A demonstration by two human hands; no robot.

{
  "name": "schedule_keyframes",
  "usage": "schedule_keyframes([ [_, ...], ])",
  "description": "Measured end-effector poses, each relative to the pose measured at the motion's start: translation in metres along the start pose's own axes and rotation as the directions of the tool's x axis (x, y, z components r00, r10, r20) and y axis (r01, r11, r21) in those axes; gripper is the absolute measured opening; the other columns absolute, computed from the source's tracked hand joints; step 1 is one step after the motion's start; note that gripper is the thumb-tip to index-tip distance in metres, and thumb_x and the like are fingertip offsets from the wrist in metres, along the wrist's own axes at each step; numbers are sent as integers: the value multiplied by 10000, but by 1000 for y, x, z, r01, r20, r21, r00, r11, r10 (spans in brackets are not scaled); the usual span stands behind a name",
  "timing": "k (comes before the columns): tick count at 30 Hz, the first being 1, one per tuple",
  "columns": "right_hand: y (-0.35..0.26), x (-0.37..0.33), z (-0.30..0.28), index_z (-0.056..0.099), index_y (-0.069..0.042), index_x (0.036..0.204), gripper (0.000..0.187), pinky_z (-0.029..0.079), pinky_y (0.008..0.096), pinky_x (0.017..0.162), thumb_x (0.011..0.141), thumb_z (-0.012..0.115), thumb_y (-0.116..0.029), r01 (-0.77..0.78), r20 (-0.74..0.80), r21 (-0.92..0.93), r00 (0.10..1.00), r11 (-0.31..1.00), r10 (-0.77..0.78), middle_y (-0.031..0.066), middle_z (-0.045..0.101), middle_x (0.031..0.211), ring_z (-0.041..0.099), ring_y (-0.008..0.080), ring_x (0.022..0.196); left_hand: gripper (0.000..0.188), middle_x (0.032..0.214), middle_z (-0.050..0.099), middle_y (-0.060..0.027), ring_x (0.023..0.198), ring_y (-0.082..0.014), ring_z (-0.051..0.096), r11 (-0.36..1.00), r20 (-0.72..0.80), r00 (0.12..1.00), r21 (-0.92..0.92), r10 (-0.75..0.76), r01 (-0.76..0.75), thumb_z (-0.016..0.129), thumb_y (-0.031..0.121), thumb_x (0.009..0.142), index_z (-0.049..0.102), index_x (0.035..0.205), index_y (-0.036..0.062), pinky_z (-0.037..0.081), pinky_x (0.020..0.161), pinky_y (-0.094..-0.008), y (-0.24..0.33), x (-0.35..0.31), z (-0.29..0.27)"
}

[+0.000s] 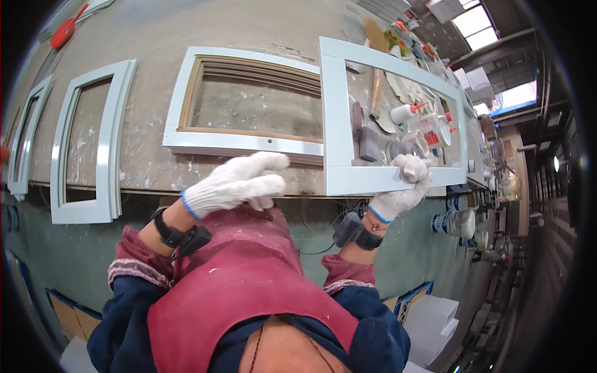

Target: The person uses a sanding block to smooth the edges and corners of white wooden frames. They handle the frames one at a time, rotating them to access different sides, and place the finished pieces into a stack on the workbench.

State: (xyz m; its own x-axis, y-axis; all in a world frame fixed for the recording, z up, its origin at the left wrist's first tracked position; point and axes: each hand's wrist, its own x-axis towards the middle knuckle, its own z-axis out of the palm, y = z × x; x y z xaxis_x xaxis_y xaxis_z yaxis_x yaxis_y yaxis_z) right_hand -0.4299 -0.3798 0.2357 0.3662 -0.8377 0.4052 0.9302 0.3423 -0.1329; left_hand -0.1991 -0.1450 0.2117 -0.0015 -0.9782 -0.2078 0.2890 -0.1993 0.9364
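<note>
1. Your right hand (407, 180), in a white glove, is gripping the pale frame (337, 124) by its lower rail, the fingers curling over it.
2. That frame is standing out at your right, over the front of the bench (152, 99), and is hiding the right end of the frame stack (233, 142); whether they are touching, you cannot tell.
3. Your left hand (239, 183), also gloved, is hovering open near the stack's front, its fingers pointing right.
4. Through the opening, 1 grey block (369, 144) and 1 red-tipped bottle (403, 113) are showing.
5. At your left, more frames (111, 133) are reaching past the front edge.
</note>
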Motion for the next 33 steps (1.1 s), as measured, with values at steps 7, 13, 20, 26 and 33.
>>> schedule_keyframes([
  [7, 63, -37, -21, 548, -20, 1015, 140, 403, 316, 631, 886, 586, -60, -173, -170, 292, 959, 941, 229, -10, 427, 699, 434, 147, 630, 574, 987, 647, -124, 859, -166, 624, 913, -105, 922, 220, 373, -344, 566, 357, 957, 423, 1348, -37, 505, 756, -298, -11, 10, 26],
  [13, 84, -40, -24, 534, -9, 1056, 168, 422, 321, 623, 893, 570, -18, -304, -179, 449, 891, 840, 418, -4, 418, 704, 438, 146, 620, 482, 1042, 646, -107, 971, -174, 607, 921, -272, 880, 118, 389, -371, 518, 297, 981, 450, 1321, -38, 502, 836, -307, 5, -13, 13],
  [20, 92, -41, -24, 501, -30, 1041, 129, 425, 323, 627, 917, 525, -8, -402, -95, 480, 860, 779, 502, -4, 396, 703, 430, 144, 621, 433, 821, 614, -29, 747, -87, 603, 841, -565, 651, 159, 507, -517, 517, 437, 983, 614, 1045, 19, 503, 616, -229, 21, -17, -18],
  [26, 91, -49, -18, 488, -33, 1056, 119, 408, 321, 629, 938, 505, -25, -377, -218, 441, 836, 815, 504, -1, 397, 707, 429, 154, 618, 482, 871, 641, -32, 811, -100, 602, 892, -627, 684, 43, 374, -449, 555, 501, 947, 627, 1031, 31, 494, 676, -248, 30, -21, -31],
  [33, 75, -41, -31, 459, -29, 1058, 126, 444, 293, 648, 949, 518, -51, -408, -194, 414, 834, 814, 517, -7, 430, 730, 482, 133, 641, 530, 1104, 649, -98, 1019, -160, 625, 869, -397, 843, -183, 363, -461, 644, 313, 919, 478, 1322, 12, 531, 834, -309, 34, -20, -19],
])
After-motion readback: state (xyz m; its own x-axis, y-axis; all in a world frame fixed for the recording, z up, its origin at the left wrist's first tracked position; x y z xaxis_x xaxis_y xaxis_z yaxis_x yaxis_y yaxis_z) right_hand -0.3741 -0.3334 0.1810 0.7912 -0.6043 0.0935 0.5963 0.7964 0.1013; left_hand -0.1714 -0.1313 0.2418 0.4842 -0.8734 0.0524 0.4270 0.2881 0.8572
